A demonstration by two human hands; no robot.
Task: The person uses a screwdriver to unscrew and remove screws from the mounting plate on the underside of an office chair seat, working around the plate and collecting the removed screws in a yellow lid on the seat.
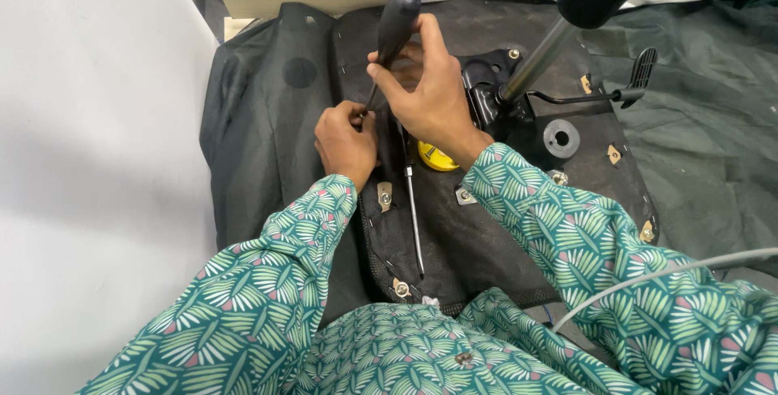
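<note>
The upturned chair seat base (pixel 454 241), a black panel edged with folded fabric and staples, lay flat across the middle of the view, with its metal gas-lift column (pixel 535 59) rising toward 1 o'clock and a lever (pixel 600 97) running out toward 3 o'clock. The right hand (pixel 429 91) was closed around the black handle of a screwdriver (pixel 395 26), the handle leaning toward 12 o'clock and the tip angled down toward 7 o'clock. The left hand (pixel 344 140) sat just beside it at 8 o'clock, fingers pinched at the tool tip against the fabric edge; what it pinched could not be told. A 2nd, thin screwdriver shaft (pixel 413 213) lay loose on the panel, pointing toward 6 o'clock, near a yellow disc (pixel 438 158). Judged from this posture, good practice was to keep the tip seated squarely, steady it with the left fingers clear of any slip path, and apply controlled pressure so the blade did not skid into the fabric.
</note>
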